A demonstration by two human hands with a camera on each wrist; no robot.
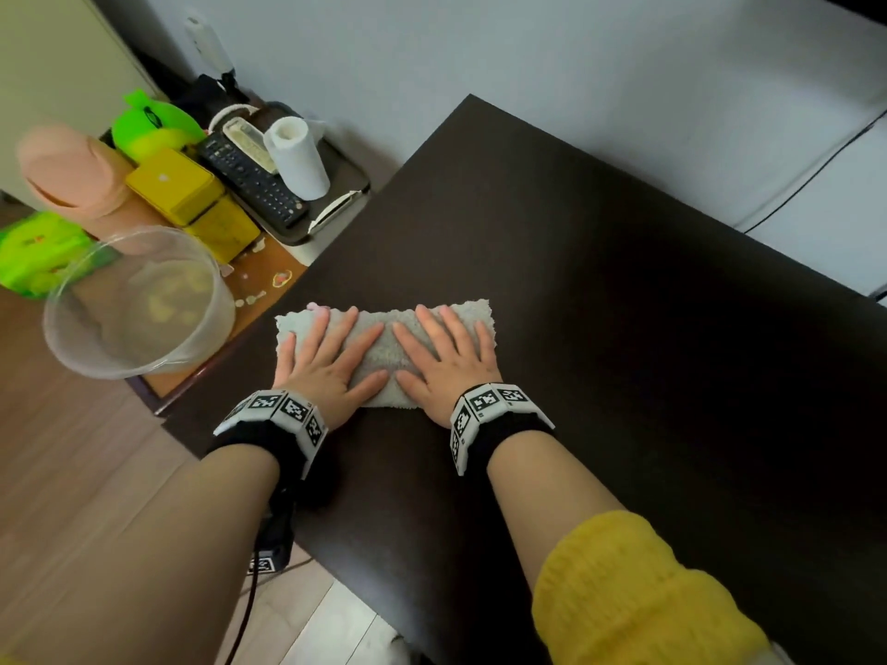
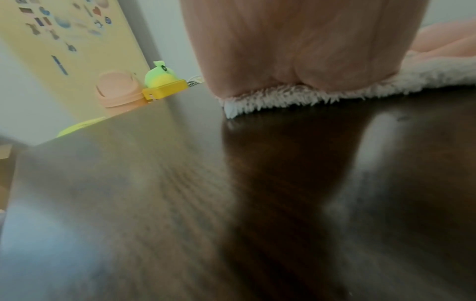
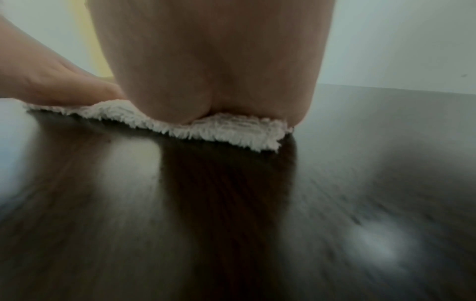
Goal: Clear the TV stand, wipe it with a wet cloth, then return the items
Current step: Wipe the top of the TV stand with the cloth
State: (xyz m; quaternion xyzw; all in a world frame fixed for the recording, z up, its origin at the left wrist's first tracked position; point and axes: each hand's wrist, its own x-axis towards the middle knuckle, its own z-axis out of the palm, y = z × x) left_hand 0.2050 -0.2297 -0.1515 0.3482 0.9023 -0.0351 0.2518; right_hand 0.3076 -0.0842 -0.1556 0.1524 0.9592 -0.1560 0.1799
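Observation:
A pale fluffy cloth point(image 1: 384, 350) lies flat on the dark brown TV stand point(image 1: 600, 304), near its left edge. My left hand point(image 1: 326, 357) presses flat on the cloth's left half, fingers spread and straight. My right hand point(image 1: 446, 357) presses flat on its right half the same way. In the left wrist view the heel of my left hand point(image 2: 296, 51) sits on the cloth's fuzzy edge point(image 2: 283, 97). The right wrist view shows my right hand's heel point(image 3: 211, 61) on the cloth point(image 3: 231, 130), with the glossy stand top point(image 3: 231, 224) in front.
Left of the stand, a low surface holds a clear plastic bowl point(image 1: 139, 304), yellow boxes point(image 1: 182, 189), a black remote point(image 1: 254, 180), a paper roll point(image 1: 297, 156) on a tray point(image 1: 345, 180), green toys point(image 1: 149, 122) and a peach bin point(image 1: 72, 170). A black cable point(image 1: 816, 175) runs along the wall.

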